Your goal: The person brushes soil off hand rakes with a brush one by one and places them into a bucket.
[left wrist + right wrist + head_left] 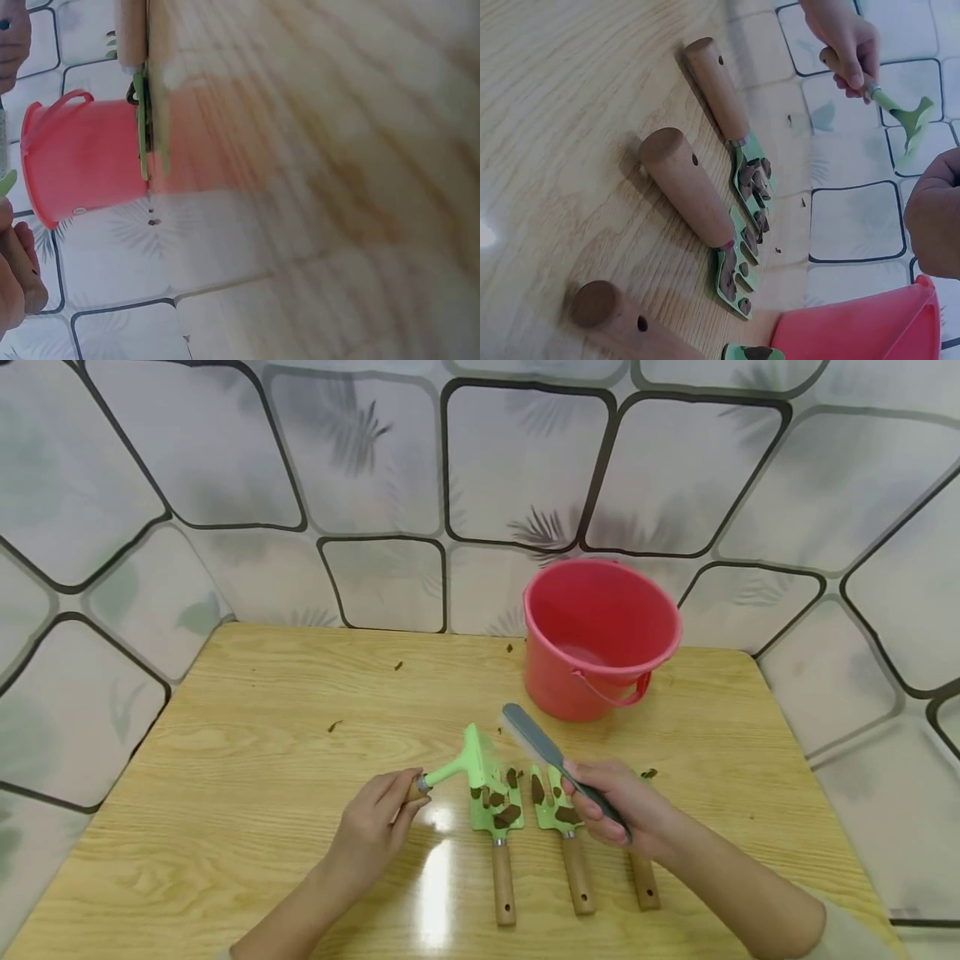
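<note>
Head view: within the desk's [285,718] edges, your left grip [372,818] held a green tool [472,756], right grip [626,802] a brush [536,734]; brushing seemingly awaited contact.

Three worn viewpoints, with the red bucket [600,643] common to all.
From above, the head view faces forward and down across the wooden table [247,777] to the leaf-patterned wall [382,585]. The left wrist's, turned sideways, looks low along the table towards the bucket. The right wrist's, likewise sideways, sits close over garden tools [686,187] that the head view shares.
</note>
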Motion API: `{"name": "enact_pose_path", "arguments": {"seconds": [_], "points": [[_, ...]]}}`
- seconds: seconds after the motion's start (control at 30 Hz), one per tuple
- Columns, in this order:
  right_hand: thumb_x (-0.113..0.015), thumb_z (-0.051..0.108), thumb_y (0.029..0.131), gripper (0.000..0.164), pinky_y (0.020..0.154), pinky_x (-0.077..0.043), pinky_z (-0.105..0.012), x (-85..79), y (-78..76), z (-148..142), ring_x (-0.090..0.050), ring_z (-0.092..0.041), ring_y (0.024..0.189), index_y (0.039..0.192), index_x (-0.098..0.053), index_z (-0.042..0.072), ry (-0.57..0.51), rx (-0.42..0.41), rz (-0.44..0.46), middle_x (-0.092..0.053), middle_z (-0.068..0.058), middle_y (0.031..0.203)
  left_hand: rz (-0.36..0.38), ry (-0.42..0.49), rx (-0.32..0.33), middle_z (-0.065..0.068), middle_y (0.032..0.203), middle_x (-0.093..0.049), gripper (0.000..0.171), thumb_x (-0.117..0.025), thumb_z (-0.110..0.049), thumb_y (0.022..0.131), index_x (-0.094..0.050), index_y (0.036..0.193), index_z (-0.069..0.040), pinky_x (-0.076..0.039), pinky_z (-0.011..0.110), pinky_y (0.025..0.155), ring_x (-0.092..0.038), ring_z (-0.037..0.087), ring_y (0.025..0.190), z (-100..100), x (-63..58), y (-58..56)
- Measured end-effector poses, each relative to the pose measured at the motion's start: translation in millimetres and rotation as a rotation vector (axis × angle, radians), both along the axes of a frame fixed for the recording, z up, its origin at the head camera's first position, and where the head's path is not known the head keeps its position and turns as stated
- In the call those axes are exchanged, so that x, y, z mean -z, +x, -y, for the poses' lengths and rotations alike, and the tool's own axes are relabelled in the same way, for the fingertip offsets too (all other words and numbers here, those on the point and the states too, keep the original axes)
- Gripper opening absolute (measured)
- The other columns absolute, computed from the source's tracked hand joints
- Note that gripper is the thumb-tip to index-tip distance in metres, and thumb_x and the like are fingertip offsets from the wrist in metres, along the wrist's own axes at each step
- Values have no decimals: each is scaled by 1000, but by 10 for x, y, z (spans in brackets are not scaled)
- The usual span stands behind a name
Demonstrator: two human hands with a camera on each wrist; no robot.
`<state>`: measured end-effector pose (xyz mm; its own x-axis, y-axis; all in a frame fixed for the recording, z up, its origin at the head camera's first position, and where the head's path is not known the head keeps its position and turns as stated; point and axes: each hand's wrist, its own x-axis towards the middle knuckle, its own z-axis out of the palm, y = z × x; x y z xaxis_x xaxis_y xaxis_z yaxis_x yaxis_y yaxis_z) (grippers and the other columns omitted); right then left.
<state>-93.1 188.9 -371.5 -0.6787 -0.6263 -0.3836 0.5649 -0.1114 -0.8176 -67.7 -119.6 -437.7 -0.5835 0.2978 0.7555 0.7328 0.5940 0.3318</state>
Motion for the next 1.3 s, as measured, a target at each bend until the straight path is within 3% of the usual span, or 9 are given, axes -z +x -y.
{"name": "enact_pose_path", "arguments": {"seconds": [0.17,0.27,0.53,0.63,0.7,0.83,0.9,1.1,1.3], "points": [[-39,24,103,30,29,-17,-24,-33,136,-15,-42,0,36,84,-57,10,-77,-111,-59,-47,9,54,73,66,21,14,90,-66,35,-55,-21,94,-63,105,12,-55,15,72,-67,23,78,-8,-13,0],[-40,23,102,28,28,-21,-21,-38,174,36,-42,0,35,85,-56,9,-80,-127,-60,-48,9,54,100,94,41,14,92,-65,31,-60,-17,91,-63,107,10,-55,14,73,-68,23,79,-17,-18,15],[-46,34,100,30,32,-30,-13,39,44,263,-40,-1,35,83,-52,10,36,43,66,-46,9,53,61,61,68,11,90,-66,37,-50,-27,97,-64,104,6,-54,12,72,-66,22,78,-134,-50,105],[-45,34,100,29,31,-28,-13,48,-80,331,-38,-1,34,86,-49,10,63,105,86,-44,9,52,136,90,110,10,90,-66,29,-57,-19,94,-64,106,6,-55,12,69,-65,18,75,-179,-62,163],[-43,34,101,28,32,-27,-14,44,-145,349,-37,-1,34,87,-47,10,82,125,80,-44,9,53,341,165,132,9,90,-66,27,-61,-15,92,-64,109,6,-54,13,63,-62,13,72,-194,-91,211],[-41,34,102,30,33,-26,-15,38,-191,331,-37,-3,34,86,-48,10,143,141,45,-44,7,52,949,441,98,10,86,-67,33,-67,-15,88,-64,113,5,-51,16,55,-58,9,69,-183,-196,253],[-43,35,101,31,33,-28,-16,31,-177,316,-37,-4,34,85,-50,9,191,146,12,-44,7,51,1188,576,82,12,88,-68,36,-65,-18,90,-63,114,8,-52,17,60,-61,10,74,-161,-247,246],[-48,35,99,36,34,-33,-18,-24,-94,302,-40,-7,34,86,-52,2,343,143,-182,-46,3,51,1525,850,292,4,93,-67,46,-57,-17,95,-48,122,19,-55,18,73,-62,9,81,-94,-308,211],[-48,28,100,34,29,-34,-24,-94,20,231,-40,-10,32,84,-53,-2,416,128,-488,-47,-2,49,1757,1081,431,3,94,-63,37,-56,-22,96,-54,117,9,-53,13,69,-60,6,79,-127,-362,213]]}}
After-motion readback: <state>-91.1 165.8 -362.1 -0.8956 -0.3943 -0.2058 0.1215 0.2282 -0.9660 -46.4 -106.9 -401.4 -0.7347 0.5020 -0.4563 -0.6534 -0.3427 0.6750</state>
